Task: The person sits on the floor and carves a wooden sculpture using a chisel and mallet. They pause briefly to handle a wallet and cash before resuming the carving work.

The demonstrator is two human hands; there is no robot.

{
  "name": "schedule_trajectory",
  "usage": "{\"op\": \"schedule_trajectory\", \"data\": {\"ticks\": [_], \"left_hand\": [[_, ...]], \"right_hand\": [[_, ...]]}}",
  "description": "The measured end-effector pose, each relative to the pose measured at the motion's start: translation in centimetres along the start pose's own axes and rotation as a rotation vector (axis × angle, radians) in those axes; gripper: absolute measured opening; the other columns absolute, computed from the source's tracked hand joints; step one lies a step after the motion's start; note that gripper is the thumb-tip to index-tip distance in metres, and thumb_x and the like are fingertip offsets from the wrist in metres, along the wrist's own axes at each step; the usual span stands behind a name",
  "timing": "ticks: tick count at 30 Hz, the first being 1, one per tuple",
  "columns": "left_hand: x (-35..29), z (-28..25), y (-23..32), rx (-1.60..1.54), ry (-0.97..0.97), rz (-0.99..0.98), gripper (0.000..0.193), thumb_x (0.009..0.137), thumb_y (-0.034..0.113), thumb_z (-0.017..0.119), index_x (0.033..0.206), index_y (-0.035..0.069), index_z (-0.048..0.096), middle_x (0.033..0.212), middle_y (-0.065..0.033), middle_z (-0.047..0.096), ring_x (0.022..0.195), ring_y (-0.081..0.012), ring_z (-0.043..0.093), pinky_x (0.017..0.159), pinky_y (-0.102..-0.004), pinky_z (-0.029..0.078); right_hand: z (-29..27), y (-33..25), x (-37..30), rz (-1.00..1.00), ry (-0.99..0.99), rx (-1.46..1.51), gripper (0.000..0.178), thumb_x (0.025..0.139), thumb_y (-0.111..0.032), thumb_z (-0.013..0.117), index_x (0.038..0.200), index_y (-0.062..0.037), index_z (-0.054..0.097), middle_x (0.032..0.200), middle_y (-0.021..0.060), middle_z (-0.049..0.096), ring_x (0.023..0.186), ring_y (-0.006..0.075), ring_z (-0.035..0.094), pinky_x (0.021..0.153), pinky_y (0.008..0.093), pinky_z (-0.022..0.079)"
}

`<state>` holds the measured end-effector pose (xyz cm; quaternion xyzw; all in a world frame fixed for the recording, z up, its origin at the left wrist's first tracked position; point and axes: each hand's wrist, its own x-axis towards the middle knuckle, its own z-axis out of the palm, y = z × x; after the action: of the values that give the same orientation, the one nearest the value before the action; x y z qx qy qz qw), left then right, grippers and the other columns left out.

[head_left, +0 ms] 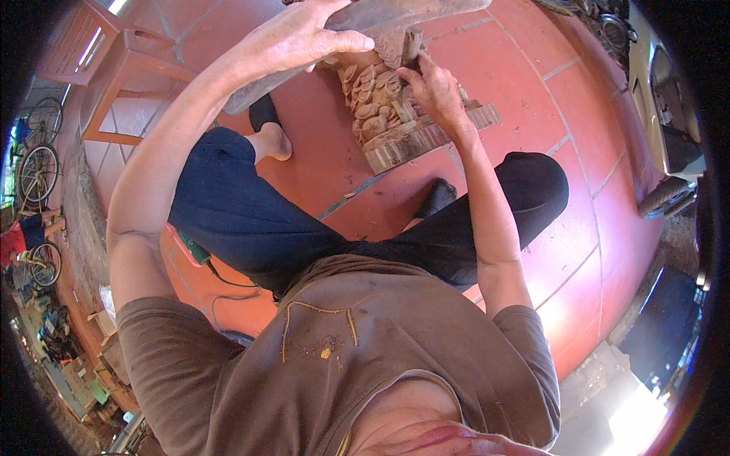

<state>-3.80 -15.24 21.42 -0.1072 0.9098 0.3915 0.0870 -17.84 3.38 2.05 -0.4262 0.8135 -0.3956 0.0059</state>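
Observation:
A carved wooden sculpture (372,99) with rounded, layered relief stands on a ridged base on the floor between my feet. Across its upper end lies a long, flat grey-brown piece of wood (414,14); its other part runs under my left forearm. My left hand (308,38) is closed on this wood, thumb stretched along its near edge and the other fingers mostly hidden. Bent at the carving's right side, my right hand (435,87) has its fingers closed against a short brown wooden handle-like piece (411,47). The lower end of that piece is hidden.
Wood chips dot the red tiled floor (525,99). A brown plastic chair (129,83) stands at far left, with bicycles (39,171) beyond. A green power tool (192,247) with a cord lies by my left thigh. A motorbike (665,121) is at right.

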Motion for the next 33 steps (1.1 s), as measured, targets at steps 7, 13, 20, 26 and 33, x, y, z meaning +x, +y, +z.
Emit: {"op": "schedule_trajectory", "data": {"ticks": [7,13,20,26,33], "left_hand": [[2.0,2.2,-5.6,0.176,0.121,0.104,0.078,0.088,0.046,0.069,0.144,-0.002,0.043,0.073,-0.0053,0.057,0.054,-0.0119,0.050,0.051,-0.0290,0.044],[1.4,0.5,-1.9,-0.019,0.084,0.016,0.070,0.090,0.040,0.068,0.136,-0.008,0.044,0.092,-0.0137,0.063,0.067,-0.0166,0.060,0.060,-0.0319,0.049],[2.3,2.3,-6.8,-0.034,-0.042,-0.054,0.064,0.090,0.049,0.065,0.133,0.002,0.053,0.065,0.0009,0.048,0.055,-0.0085,0.051,0.050,-0.0255,0.043],[1.6,2.1,-4.0,-0.122,0.213,0.111,0.054,0.092,0.047,0.064,0.124,0.005,0.057,0.068,0.0020,0.049,0.055,-0.0077,0.050,0.050,-0.0249,0.043],[1.7,3.3,-6.5,0.087,0.041,0.038,0.057,0.093,0.045,0.062,0.129,0.002,0.055,0.070,-0.0008,0.051,0.055,-0.0087,0.050,0.052,-0.0274,0.043]], "right_hand": [[0.8,0.5,0.4,-0.071,0.035,-0.091,0.033,0.090,-0.026,0.069,0.091,0.0028,0.054,0.082,0.0295,0.064,0.082,0.0484,0.062,0.071,0.0531,0.049],[1.0,0.7,0.7,-0.139,0.023,-0.009,0.033,0.091,-0.027,0.067,0.095,0.0018,0.053,0.082,0.0288,0.064,0.082,0.0482,0.063,0.070,0.0536,0.049],[1.3,0.1,0.6,-0.120,-0.020,-0.100,0.033,0.094,-0.028,0.065,0.102,0.0018,0.052,0.084,0.0285,0.065,0.084,0.0475,0.064,0.071,0.0526,0.051],[1.4,1.2,0.5,-0.132,0.000,-0.060,0.035,0.093,-0.029,0.065,0.105,0.0012,0.051,0.083,0.0284,0.065,0.083,0.0474,0.064,0.069,0.0531,0.051],[1.4,0.7,0.3,-0.148,0.014,-0.072,0.034,0.091,-0.026,0.068,0.102,0.0012,0.051,0.081,0.0289,0.064,0.083,0.0479,0.063,0.069,0.0529,0.050]]}}
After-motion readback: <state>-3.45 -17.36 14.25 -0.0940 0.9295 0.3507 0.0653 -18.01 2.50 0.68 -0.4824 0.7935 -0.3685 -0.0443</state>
